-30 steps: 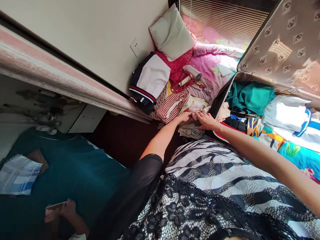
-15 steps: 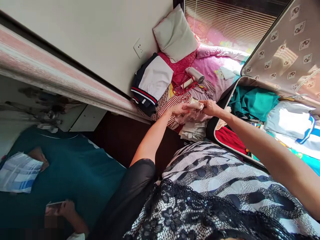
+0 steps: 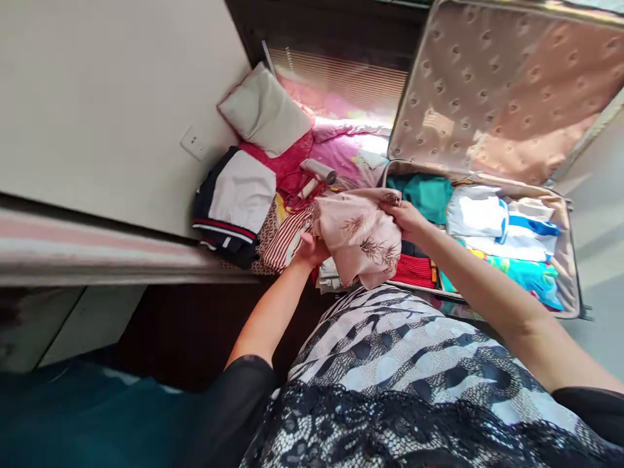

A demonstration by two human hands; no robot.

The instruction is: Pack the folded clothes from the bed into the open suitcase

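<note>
A pale pink cloth [image 3: 358, 224] with brown leaf prints hangs loosely folded between my hands. My right hand [image 3: 408, 220] pinches its upper right corner. At its left edge, my left hand [image 3: 312, 249] grips the fabric with the thumb up; some of those fingers are hidden behind it. Just beyond lie a red-and-white striped cloth [image 3: 287, 246] and a white-and-navy garment [image 3: 244, 192]. Below the cloth, white folded fabric [image 3: 329, 276] partly shows.
An open suitcase [image 3: 574, 260] on the right holds a teal garment [image 3: 429, 195], red ribbed cloth [image 3: 414, 271] and white-and-blue clothes [image 3: 526, 237]. Its lid [image 3: 492, 97] stands raised. A white cushion [image 3: 266, 110] leans by the wall. Teal bedding [image 3: 97, 416] lies lower left.
The pink cloth, bunched up before, is now spread out and lifted closer. The view has swung right, showing more of the suitcase; a person holding a phone has left the view.
</note>
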